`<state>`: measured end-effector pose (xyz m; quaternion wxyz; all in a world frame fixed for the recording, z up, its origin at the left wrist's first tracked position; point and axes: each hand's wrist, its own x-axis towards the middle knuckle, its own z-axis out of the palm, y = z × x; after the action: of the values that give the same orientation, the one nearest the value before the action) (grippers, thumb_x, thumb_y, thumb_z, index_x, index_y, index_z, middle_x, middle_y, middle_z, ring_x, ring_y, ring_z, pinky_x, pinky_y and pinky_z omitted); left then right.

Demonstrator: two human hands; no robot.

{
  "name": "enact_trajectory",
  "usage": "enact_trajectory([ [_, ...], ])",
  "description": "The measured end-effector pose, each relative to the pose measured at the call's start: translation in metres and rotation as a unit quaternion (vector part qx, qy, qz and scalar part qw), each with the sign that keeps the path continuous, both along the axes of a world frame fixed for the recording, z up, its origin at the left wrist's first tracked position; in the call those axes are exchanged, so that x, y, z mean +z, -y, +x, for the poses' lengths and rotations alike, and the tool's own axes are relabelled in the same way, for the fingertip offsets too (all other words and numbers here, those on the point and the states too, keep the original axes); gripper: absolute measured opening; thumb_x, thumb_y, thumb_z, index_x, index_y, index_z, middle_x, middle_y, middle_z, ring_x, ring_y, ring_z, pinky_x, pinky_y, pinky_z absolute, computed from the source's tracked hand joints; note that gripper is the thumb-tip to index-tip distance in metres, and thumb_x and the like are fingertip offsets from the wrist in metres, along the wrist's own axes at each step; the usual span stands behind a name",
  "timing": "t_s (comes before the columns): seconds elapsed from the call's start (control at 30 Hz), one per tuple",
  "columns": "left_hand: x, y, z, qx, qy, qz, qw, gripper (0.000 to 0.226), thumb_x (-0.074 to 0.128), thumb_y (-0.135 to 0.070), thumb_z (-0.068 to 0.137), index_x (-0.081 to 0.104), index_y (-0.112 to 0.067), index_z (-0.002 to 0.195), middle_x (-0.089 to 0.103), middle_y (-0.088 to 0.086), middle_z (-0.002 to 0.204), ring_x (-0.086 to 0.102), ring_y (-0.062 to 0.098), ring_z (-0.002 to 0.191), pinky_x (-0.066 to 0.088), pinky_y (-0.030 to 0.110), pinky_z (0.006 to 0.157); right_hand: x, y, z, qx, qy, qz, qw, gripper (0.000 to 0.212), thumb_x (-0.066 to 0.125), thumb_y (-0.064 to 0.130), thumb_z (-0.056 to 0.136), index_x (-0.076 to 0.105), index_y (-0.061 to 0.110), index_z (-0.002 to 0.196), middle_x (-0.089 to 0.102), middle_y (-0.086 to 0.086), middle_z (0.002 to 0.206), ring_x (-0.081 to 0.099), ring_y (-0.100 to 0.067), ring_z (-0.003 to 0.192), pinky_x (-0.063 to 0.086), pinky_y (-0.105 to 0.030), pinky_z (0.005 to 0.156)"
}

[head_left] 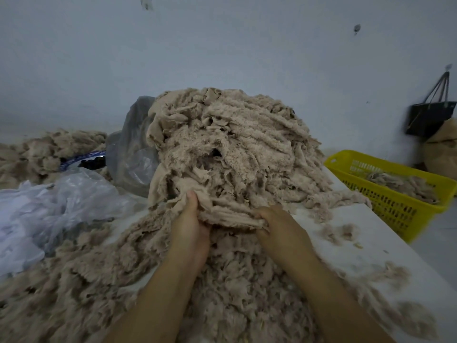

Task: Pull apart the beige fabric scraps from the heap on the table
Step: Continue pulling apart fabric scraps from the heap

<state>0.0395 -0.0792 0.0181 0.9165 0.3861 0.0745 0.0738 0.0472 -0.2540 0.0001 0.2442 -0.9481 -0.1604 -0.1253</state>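
A tall heap (230, 144) of beige scraps sits in the middle of the white surface (366, 246), right in front of the person, with looser scraps (138, 280) spilling from its foot toward the near edge. Both hands are at the heap's base on one wad (230, 214) of fabric. The left hand (190, 221) grips it from the left, thumb (191, 200) pressed on top and fingers curled underneath, mostly hidden. The right hand (279, 226) pinches the wad's other end, its fingers (264, 215) curled into the cloth. Crumpled plastic bags (61, 204) lie to the left, with another beige pile (44, 152) behind them. A yellow basket (390, 209) holding a few scraps stands just off the surface's right side, and a black bag (430, 117) hangs on the wall.
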Motion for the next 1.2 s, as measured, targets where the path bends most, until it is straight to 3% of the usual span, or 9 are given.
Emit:
enact_trajectory([
  [0.07,0.002,-0.003,0.0,-0.025,0.023,-0.045,0.998,0.035,0.039,-0.042,0.103,0.062,-0.016,0.108,0.074,0.005,0.084,0.073,0.02,0.078,0.055,0.029,0.073,0.0,0.001,0.001,-0.024,-0.002,0.01,1.0,0.009,0.049,0.024,0.099,0.056,0.027,0.106,0.048,0.014,0.09,0.049,-0.016,0.092,0.034,-0.03,0.061],
  [0.17,0.005,-0.007,-0.001,-0.04,0.057,-0.151,0.986,0.035,0.035,-0.034,0.107,0.052,-0.019,0.079,0.039,-0.006,0.052,0.037,0.007,0.042,0.039,0.019,0.044,0.0,0.001,0.001,-0.068,0.011,0.022,0.997,0.012,0.046,0.02,0.1,0.055,0.019,0.093,0.049,0.009,0.08,0.047,-0.017,0.081,0.032,-0.033,0.057],
  [0.5,0.009,-0.034,0.0,0.011,0.101,-0.149,0.984,0.027,0.028,-0.035,0.109,0.048,-0.018,0.099,0.055,-0.006,0.068,0.026,0.005,0.037,0.022,0.016,0.038,-0.007,0.009,0.012,-0.145,-0.007,0.038,0.989,0.037,0.055,0.017,0.094,0.062,0.019,0.13,0.065,-0.005,0.123,0.062,-0.023,0.104,0.049,-0.03,0.077],
  [0.7,0.014,-0.02,-0.007,-0.01,0.086,-0.112,0.99,0.03,0.039,-0.039,0.104,0.059,-0.018,0.103,0.064,-0.004,0.075,0.03,0.003,0.038,0.021,0.014,0.039,-0.013,0.019,0.017,-0.145,-0.099,0.122,0.977,0.057,0.047,0.03,0.101,0.031,0.019,0.155,0.017,-0.005,0.164,0.014,-0.026,0.15,0.022,-0.043,0.12],
  [0.8,0.015,0.004,-0.014,-0.086,0.078,-0.047,0.992,0.037,0.047,-0.037,0.099,0.073,-0.013,0.107,0.072,0.001,0.089,0.06,0.007,0.058,0.044,0.017,0.046,-0.002,0.007,0.006,-0.102,0.049,0.26,0.959,0.027,0.047,0.029,0.101,0.06,0.026,0.124,0.037,0.004,0.147,0.031,-0.016,0.138,0.033,-0.038,0.111],
  [0.87,0.013,0.013,-0.017,-0.135,0.069,0.012,0.988,0.045,0.045,-0.042,0.1,0.076,-0.012,0.113,0.074,0.009,0.112,0.072,0.019,0.096,0.058,0.032,0.076,0.007,-0.001,-0.005,-0.021,0.078,0.341,0.937,0.02,0.044,0.045,0.099,0.061,0.036,0.097,0.052,0.02,0.113,0.051,-0.002,0.11,0.043,-0.022,0.091],
  [0.93,0.011,0.019,-0.021,-0.154,0.056,0.074,0.984,0.05,0.047,-0.046,0.097,0.071,-0.009,0.121,0.068,0.015,0.126,0.065,0.027,0.118,0.051,0.042,0.098,0.012,-0.01,-0.013,0.072,0.032,0.335,0.939,0.033,0.04,0.066,0.091,0.059,0.039,0.085,0.058,0.016,0.095,0.057,0.0,0.09,0.043,-0.016,0.074],
  [1.07,0.007,0.022,-0.021,-0.096,0.016,0.137,0.986,0.044,0.057,-0.046,0.088,0.077,-0.013,0.109,0.071,0.016,0.118,0.068,0.028,0.112,0.055,0.044,0.095,0.004,-0.021,-0.01,0.125,-0.057,0.187,0.973,0.022,0.053,0.058,0.091,0.055,0.042,0.077,0.057,0.011,0.084,0.054,0.003,0.078,0.04,-0.013,0.063],
  [1.2,0.009,0.012,-0.015,-0.093,0.05,0.065,0.992,0.04,0.059,-0.036,0.089,0.071,-0.009,0.116,0.074,0.011,0.103,0.071,0.02,0.095,0.053,0.037,0.09,-0.007,-0.014,-0.002,0.102,-0.099,0.199,0.97,0.019,0.053,0.04,0.095,0.057,0.034,0.078,0.059,0.01,0.084,0.054,-0.001,0.075,0.044,-0.017,0.064],
])
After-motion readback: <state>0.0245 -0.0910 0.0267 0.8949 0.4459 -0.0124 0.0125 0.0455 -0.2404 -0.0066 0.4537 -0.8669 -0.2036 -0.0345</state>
